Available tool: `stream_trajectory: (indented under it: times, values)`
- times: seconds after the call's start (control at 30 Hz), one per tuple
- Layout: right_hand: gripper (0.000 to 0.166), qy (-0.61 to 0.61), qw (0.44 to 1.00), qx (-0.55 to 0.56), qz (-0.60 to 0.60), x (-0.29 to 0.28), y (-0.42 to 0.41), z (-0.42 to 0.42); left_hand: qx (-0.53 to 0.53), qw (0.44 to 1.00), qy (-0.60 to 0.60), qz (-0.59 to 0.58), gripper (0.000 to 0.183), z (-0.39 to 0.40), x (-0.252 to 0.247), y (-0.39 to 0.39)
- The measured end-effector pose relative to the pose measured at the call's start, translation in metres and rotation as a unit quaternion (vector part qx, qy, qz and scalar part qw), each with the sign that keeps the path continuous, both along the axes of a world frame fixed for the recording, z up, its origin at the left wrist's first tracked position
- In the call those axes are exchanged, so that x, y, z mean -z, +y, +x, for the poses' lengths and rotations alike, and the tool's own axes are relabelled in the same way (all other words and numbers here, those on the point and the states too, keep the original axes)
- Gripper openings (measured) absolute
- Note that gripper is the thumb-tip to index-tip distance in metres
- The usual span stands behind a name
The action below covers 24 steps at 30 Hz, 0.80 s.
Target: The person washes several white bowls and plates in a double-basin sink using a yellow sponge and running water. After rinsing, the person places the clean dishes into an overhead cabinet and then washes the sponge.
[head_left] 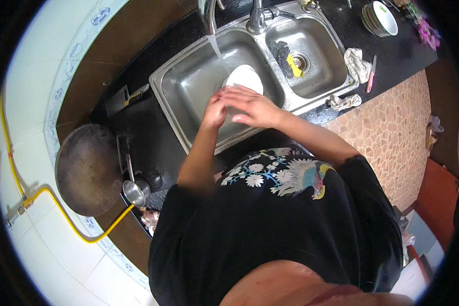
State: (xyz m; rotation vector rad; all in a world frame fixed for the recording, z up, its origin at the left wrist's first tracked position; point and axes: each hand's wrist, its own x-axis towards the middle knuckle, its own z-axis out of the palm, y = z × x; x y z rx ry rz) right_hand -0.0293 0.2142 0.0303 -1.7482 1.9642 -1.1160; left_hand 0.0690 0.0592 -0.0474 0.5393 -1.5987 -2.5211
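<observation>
Water runs from the faucet (207,19) into the large left basin of a steel double sink (187,91). A white bowl (245,78) is in that basin, just beyond my hands. My left hand (216,109) is at the bowl's near side, its fingers partly hidden by my right hand. My right hand (254,106) lies across it with fingers stretched out and touching or overlapping the left. Whether either hand grips the bowl cannot be made out. In the small right basin lie a dark scouring pad (281,51) and something yellow (294,67) beside the drain.
Stacked bowls (382,19) and pink flowers (428,34) are at the upper right. Crumpled cloths (357,65) and a pink-handled knife (371,74) lie right of the sink. On the left are a cleaver (118,101), a large wok (90,170) and a steel ladle (134,192).
</observation>
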Motion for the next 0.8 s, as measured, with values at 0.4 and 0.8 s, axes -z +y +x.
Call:
stream_trajectory:
  times: [0.4, 0.8]
  values:
    - [0.041, -0.538, 0.791, 0.292, 0.001, 0.054, -0.087, -0.089, -0.107, 0.989, -0.017, 0.098, 0.022, -0.023, -0.074, -0.021]
    - [0.047, -0.809, 0.487, 0.316, -0.09, 0.028, -0.059, -0.056, -0.311, 0.949, 0.012, 0.054, 0.035, -0.061, 0.021, -0.037]
